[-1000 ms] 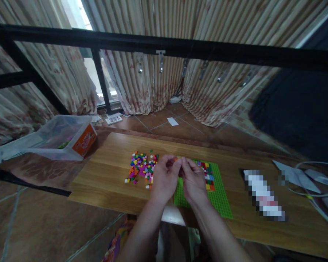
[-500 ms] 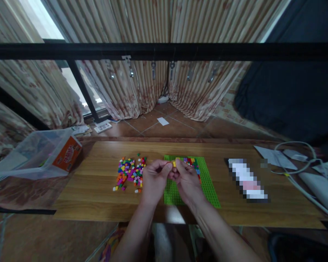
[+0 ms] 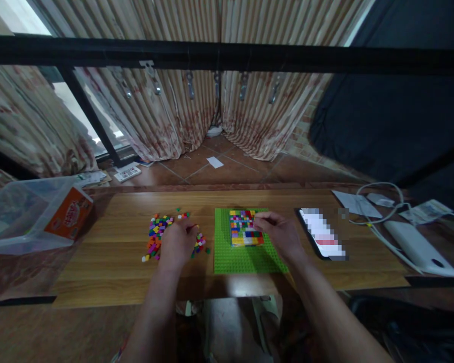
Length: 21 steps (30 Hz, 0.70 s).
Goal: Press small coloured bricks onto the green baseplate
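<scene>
Loose toy bricks (image 3: pixel 155 237) of many colours lie in a pile on the left part of the table. My left hand (image 3: pixel 177 244) is over this pile, fingers curled together at the bricks; its fingertips are partly hidden. A green studded baseplate (image 3: pixel 230 264) lies in the middle, bearing a rectangular block of multicoloured bricks (image 3: pixel 245 228). My right hand (image 3: pixel 282 234) is at the right edge of that block, with thumb and forefinger pinched together. Anything between those fingertips is too small to make out.
A wooden table (image 3: pixel 109 272) carries everything. To the right lie a phone (image 3: pixel 323 237), partly pixelated, and white cables (image 3: pixel 388 247) beside a white device (image 3: pixel 419 247). A clear plastic box (image 3: pixel 22 214) with an orange label stands at the left. A black rail (image 3: pixel 227 56) runs across beyond the table.
My hands have parted from above the baseplate, where they held a yellow brick between them. The left moved to the pile, the right to the block's right edge. The whole view has shifted.
</scene>
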Tool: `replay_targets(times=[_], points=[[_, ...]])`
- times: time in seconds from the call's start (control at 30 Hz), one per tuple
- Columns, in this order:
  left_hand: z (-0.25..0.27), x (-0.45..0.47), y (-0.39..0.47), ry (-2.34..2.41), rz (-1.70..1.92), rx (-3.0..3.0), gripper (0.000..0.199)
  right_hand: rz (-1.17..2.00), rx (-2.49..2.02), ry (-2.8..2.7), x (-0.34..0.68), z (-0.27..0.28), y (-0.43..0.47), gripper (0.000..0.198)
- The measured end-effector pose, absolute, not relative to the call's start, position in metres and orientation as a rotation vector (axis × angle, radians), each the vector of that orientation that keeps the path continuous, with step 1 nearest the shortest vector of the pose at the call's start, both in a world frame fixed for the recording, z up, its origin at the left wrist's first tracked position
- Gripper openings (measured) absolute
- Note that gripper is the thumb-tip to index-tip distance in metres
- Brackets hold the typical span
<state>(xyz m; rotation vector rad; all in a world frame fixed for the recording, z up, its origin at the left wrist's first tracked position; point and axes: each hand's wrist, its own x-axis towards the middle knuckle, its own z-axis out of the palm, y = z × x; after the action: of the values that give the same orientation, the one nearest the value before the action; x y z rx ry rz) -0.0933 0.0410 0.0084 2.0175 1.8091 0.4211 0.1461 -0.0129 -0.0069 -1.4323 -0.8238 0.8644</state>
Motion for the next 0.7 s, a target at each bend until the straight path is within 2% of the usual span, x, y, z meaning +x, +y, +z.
replay_targets(times=[0.13,0.27,0.7], points=[[0.011,-0.1,0.044,1.977,0.174,2.054,0.028,0.617,-1.606,-1.298,0.141,-0.012,-0.025,0.016],[0.012,-0.103,0.044,2.04,0.115,2.039,0.03,0.473,-1.586,-1.629,0.13,-0.01,-0.032,0.022],[0.011,-0.105,0.044,2.036,0.131,1.987,0.031,0.217,-1.737,-1.72,0.11,-0.023,-0.03,0.018]])
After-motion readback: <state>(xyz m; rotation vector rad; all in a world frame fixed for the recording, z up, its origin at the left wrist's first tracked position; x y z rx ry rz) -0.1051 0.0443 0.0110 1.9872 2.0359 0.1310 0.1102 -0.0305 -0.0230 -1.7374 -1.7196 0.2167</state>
